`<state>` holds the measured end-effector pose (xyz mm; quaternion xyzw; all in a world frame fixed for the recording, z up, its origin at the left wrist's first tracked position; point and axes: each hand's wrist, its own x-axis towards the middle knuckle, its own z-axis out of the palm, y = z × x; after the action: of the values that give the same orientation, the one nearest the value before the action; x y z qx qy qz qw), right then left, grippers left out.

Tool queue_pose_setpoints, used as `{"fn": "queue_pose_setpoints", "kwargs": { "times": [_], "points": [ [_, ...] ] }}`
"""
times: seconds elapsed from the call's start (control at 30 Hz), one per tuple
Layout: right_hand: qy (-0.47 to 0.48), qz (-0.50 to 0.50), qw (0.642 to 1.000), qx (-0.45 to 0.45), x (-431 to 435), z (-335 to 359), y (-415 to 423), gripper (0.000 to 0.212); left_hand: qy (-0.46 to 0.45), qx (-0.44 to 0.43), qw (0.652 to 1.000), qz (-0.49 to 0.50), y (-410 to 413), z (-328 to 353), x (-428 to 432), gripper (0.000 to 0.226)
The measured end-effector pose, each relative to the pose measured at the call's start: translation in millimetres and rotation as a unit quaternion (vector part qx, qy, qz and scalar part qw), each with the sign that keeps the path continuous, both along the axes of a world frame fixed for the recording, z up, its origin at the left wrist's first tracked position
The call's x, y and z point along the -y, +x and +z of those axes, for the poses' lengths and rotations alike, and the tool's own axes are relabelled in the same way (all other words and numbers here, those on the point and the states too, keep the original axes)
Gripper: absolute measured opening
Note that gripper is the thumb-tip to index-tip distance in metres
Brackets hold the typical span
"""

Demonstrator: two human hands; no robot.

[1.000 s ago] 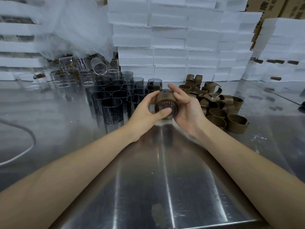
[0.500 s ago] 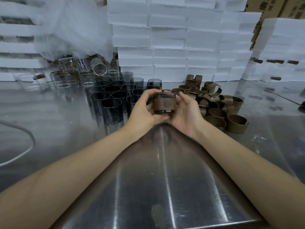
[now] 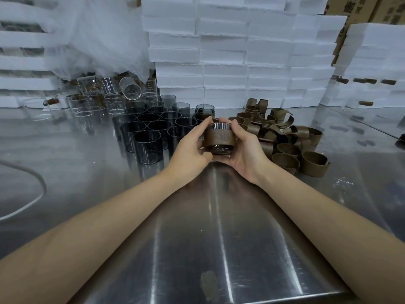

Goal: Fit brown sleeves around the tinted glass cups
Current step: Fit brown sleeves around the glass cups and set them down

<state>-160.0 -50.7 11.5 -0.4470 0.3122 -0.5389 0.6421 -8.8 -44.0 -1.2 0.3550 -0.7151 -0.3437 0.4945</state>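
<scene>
**Both hands clasp one sleeved cup**

The left hand (image 3: 188,150) and right hand (image 3: 247,154) curl round a tinted glass cup (image 3: 219,148), one on each side, fingers wrapped over its far wall. A brown sleeve (image 3: 218,138) sits round its middle, with glass showing above and below. The cup is upright, held just above the steel table (image 3: 219,238). Bare tinted cups (image 3: 149,130) stand clustered to the left, and loose sleeves (image 3: 285,137) lie heaped to the right. White foam blocks (image 3: 219,51) are stacked behind.
</scene>
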Motion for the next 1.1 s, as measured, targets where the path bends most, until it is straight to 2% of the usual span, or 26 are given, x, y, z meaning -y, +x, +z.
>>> {"fn": "queue_pose_setpoints", "kwargs": {
  "times": [0.13, 0.4, 0.93, 1.1],
  "points": [
    [-0.057, -0.042, 0.996, -0.062, -2, -2, 1, 0.034, -0.075, 0.080, 0.994, 0.013, 5, -3, 4, 0.074],
    [-0.115, -0.081, 0.983, -0.122, -6, -3, 3, 0.033, -0.112, 0.132, 0.985, 0.008, 10, -2, 8, 0.061],
    [-0.121, -0.079, 0.978, -0.153, -3, -4, 5, 0.030, -0.132, 0.138, 0.981, 0.032, 10, -8, 14, 0.064],
    [-0.117, -0.091, 0.974, -0.169, -2, -4, 8, 0.020, -0.111, 0.154, 0.981, 0.041, 12, -8, 12, 0.069]
  ]
}}
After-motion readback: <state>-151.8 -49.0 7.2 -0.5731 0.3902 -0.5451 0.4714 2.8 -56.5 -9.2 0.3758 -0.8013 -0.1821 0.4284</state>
